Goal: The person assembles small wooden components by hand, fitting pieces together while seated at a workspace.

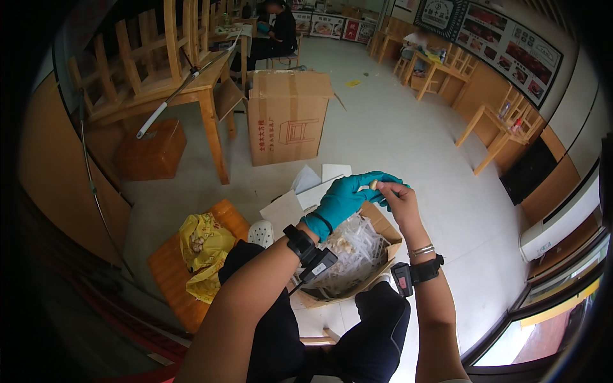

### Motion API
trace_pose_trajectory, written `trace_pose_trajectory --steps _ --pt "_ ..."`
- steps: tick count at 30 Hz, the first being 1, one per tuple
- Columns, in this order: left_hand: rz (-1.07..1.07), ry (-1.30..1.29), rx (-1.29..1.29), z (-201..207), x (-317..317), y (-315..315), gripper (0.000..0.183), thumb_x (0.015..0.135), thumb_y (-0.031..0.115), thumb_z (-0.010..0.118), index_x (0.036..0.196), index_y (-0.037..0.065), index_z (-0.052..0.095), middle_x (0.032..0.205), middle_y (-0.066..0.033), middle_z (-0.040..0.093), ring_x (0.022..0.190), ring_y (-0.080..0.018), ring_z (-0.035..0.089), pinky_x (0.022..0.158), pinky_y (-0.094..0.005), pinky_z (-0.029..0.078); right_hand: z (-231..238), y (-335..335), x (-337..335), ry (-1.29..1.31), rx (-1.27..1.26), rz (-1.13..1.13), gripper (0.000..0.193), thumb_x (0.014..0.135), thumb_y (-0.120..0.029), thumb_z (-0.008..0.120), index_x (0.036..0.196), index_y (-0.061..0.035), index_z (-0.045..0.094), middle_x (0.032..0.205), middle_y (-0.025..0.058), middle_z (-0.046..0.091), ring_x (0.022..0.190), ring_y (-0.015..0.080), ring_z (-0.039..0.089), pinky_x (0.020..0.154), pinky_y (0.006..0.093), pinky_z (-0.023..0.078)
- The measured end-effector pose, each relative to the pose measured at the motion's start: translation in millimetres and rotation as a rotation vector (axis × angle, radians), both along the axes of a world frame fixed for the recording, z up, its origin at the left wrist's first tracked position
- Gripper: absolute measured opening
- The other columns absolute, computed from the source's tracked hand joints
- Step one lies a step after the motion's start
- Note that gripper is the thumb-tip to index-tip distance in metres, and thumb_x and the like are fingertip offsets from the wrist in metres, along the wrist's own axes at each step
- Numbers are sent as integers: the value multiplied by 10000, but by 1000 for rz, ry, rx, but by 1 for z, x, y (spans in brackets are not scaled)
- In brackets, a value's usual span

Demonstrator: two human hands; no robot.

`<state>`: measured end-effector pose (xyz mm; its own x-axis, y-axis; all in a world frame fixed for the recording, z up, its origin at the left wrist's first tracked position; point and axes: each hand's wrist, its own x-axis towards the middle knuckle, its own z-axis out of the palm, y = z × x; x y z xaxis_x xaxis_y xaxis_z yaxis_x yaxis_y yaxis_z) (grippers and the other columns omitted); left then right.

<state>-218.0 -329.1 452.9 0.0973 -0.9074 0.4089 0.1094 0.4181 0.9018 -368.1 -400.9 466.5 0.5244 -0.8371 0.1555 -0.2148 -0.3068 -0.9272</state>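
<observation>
Mid-frame, the bare right hand (401,200) pinches a small, rounded tan piece (373,184); slackening could drop it. Teal-gloved left hand's (345,195) grip is unclear.

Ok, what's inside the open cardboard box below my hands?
Tangled whitish translucent strips and a few small tan pieces show inside the open cardboard box; whatever lies beneath them is covered.

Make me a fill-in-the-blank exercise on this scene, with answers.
The teal glove covers the ____ hand.
The right hand pinches a small pale piece and wears a silver bracelet round its ____.
The clog between the bag and the open cardboard box is ____.
The bag is ____.
Missing words: left; wrist; white; yellow.
</observation>
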Motion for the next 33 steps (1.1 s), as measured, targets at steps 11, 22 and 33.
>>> trace_pose_trajectory --steps 11,22,33 --pt "72 55 174 -5 2 -5 318 871 166 621 1181 94 608 907 25 655 631 -32 451 539 -173 380 10 3 7 -89 -235 -44 189 836 -169 667 930 -5 679 716 26 646 625 58 539 565 212 444" --pt "155 -153 -35 -18 2 -15 351 867 89 612 1214 62 573 1051 -26 657 869 -84 582 763 -223 479 0 -1 8 -67 -461 -101 157 816 -138 660 906 -11 678 650 40 618 525 50 483 482 214 394" --pt "375 -357 -88 -27 -1 -19 355 833 150 640 1185 139 592 800 -142 646 590 -180 538 593 -295 459 -3 9 15 94 -675 -202 135 807 -98 649 903 -5 669 731 96 672 549 99 588 516 227 455"
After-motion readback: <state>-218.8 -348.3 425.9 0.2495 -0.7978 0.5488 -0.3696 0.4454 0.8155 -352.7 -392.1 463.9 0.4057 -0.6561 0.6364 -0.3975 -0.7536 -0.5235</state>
